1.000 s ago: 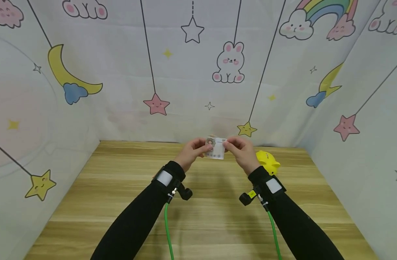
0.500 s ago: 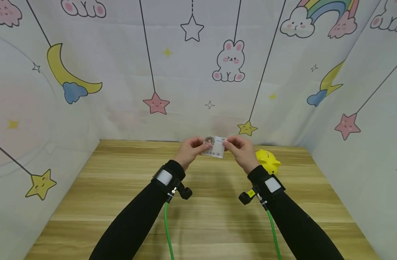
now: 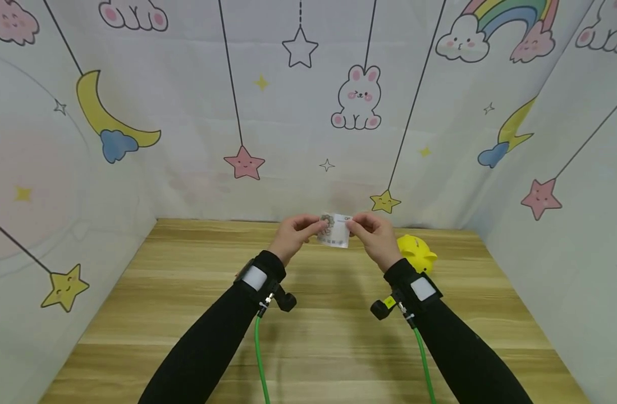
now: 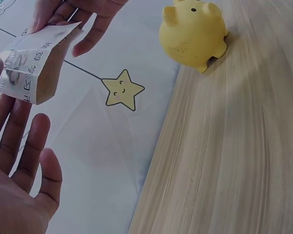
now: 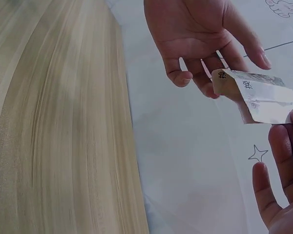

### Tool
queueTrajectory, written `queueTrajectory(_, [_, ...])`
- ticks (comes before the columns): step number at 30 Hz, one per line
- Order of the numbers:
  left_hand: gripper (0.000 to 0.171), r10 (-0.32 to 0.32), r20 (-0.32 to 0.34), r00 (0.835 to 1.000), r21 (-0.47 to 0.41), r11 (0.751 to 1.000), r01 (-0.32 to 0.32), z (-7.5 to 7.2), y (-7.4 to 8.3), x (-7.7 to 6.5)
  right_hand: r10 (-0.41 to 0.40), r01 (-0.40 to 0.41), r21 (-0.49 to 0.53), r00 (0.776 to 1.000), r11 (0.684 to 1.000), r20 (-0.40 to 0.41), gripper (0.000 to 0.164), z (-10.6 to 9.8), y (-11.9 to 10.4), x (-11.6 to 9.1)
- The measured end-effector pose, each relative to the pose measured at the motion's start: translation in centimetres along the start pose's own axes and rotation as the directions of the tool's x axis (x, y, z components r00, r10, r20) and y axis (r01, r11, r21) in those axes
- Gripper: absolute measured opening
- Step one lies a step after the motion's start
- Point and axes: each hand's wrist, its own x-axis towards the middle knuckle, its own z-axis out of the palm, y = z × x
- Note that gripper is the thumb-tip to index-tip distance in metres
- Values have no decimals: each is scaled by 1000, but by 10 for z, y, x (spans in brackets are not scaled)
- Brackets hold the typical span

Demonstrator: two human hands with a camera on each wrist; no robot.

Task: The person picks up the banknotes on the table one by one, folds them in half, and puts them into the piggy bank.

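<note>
A small white printed paper packet (image 3: 336, 231) is held up above the far part of the table. It bears a picture and printed characters, and its brown inner side shows at an edge in the left wrist view, where the packet (image 4: 27, 68) looks bent. My left hand (image 3: 294, 235) pinches its left end between thumb and fingers. On the right end, my right hand (image 3: 378, 235) pinches near the upper corner. Seen from the right wrist, the packet (image 5: 266, 100) spans both hands, and the outer fingers of the left hand (image 5: 200, 41) spread loosely.
A yellow piggy bank (image 3: 416, 253) stands on the wooden table (image 3: 318, 348), partly behind the right wrist. White cartoon-printed cloth (image 3: 197, 112) walls the table at the back and both sides. A green cable (image 3: 260, 359) runs from each wrist mount.
The packet tilts and shifts slightly between the fingers, and the left thumb sits a little further left on it. The right hand keeps nearly the same place. The piggy bank has not moved.
</note>
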Motion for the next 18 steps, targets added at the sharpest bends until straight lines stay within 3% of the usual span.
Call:
queueTrajectory(12, [20,-2,-70,998,42,999,5,3,3,-2,-10,10,-43,1000,999,-4,18,1,3,0])
queueTrajectory(18, [22,6,-51,999,65,998,-3,0,4,-2,-5,5,-46,1000,999,-11,17,3,3,0])
